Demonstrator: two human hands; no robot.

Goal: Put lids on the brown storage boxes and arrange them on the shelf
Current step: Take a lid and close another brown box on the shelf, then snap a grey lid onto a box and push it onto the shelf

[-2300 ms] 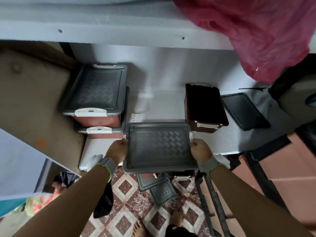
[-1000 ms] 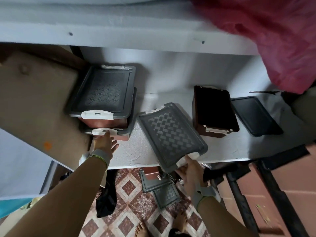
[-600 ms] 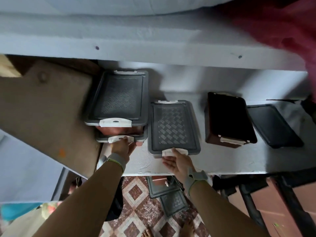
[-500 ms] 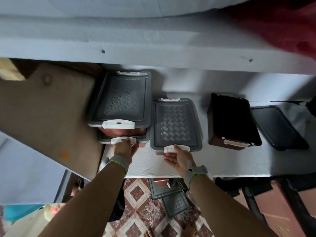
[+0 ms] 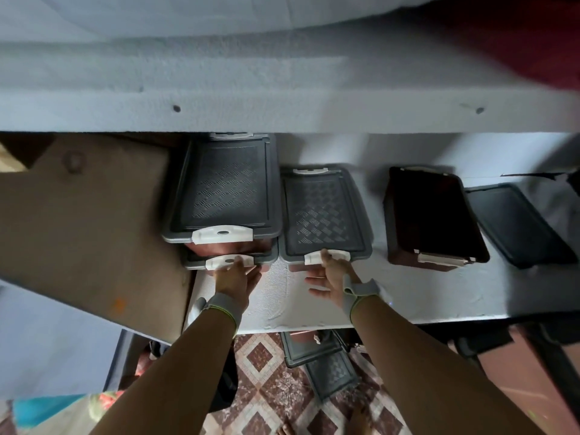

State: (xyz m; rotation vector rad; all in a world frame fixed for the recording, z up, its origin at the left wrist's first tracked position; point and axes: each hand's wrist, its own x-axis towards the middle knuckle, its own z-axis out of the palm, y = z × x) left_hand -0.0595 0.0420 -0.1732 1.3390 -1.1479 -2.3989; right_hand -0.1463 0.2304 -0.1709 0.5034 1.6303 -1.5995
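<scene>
Grey lid, centre: a lidded box (image 5: 324, 219) is sitting on the white shelf (image 5: 408, 296) just right of the stack, its white front latch (image 5: 327, 256) under the right fingertips.
Step in hand: arranging; the box appears to be getting nudged into line beside the stack, a judgement from the flat, pushing pose of both hands.
Right hand (image 5: 331, 281): lying open, fingers spread, tips touching the latch, gripping nothing.
Left hand (image 5: 236, 277): lying open and flat against the front of the lower stacked box (image 5: 230, 262), at its white latch, not closing round it.
Stack, centre left: two lidded boxes, the upper one (image 5: 224, 189) resting on the lower; contents are hidden under the grey lids.
Open box, right of centre: a brown box (image 5: 434, 218) is standing without a lid; its inside is reading as dark, and I cannot tell whether anything is in it.
Loose lid, far right: a dark lid (image 5: 518, 224) is lying flat on the shelf just beside the open box.
Next move: likely taking that lid, seating it squarely on the open box, pressing both latches shut, then sliding it next to the centre one.
Floor, bottom centre: more grey lidded containers (image 5: 317, 356) are waiting below the shelf edge.
</scene>
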